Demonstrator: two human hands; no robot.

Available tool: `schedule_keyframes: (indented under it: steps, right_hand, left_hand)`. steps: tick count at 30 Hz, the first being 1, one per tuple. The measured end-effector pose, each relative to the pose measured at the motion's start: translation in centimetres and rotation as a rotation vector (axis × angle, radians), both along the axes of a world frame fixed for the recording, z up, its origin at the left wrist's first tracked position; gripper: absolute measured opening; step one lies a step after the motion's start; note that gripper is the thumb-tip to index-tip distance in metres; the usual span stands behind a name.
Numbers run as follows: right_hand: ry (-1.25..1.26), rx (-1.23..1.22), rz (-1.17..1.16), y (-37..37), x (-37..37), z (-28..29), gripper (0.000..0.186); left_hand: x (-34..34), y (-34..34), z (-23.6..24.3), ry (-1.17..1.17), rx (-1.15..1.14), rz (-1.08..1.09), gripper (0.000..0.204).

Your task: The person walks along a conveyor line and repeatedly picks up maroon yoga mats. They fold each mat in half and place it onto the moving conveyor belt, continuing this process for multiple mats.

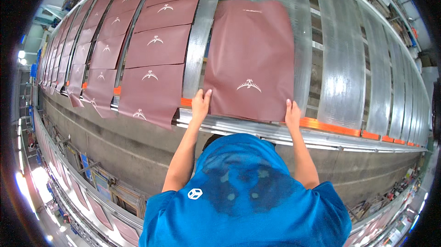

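Observation:
A maroon sheet with a pale crest printed near its close edge bows upward over the metal slats in front of me. My left hand is closed on its near left corner, thumb on top. At the near right corner my right hand pinches the same sheet, also with the thumb above. What the fingers do underneath is hidden. Left of it, overlapping maroon sheets with the same crest lie in a column, their near end hanging over the rack's edge.
More columns of maroon sheets run off to the left. Bare grey metal slats stretch to the right, with orange strips along the near edge. A metal rail borders the rack. Behind me a concrete floor separates another rack.

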State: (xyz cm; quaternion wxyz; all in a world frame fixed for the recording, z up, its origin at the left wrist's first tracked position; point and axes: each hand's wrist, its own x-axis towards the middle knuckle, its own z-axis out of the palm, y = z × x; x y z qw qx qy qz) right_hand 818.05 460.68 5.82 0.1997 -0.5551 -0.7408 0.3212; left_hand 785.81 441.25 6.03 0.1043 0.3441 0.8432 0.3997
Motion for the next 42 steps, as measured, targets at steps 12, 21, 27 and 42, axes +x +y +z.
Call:
schedule_keyframes:
  steps: [12,21,27,42]
  right_hand:
    - [-0.196,0.143,-0.034,1.8,-0.7,1.1,0.045]
    - [-0.109,0.219,-0.006,0.4,-1.5,-1.4,0.045]
    - [-0.361,0.393,-0.056,-0.4,-2.0,-0.6,0.050]
    - [0.363,-0.369,0.675,-15.6,-28.3,4.9,0.024]
  left_hand:
    - [-2.1,-0.1,-1.8,-0.675,-0.074,0.026,0.047]
    - [-2.8,2.6,-3.4,-0.398,-0.038,-0.002,0.049]
    - [-2.1,1.6,-4.4,-0.224,0.035,0.014,0.051]
    - [-17.3,-19.5,5.2,-0.178,0.174,0.409,0.025]
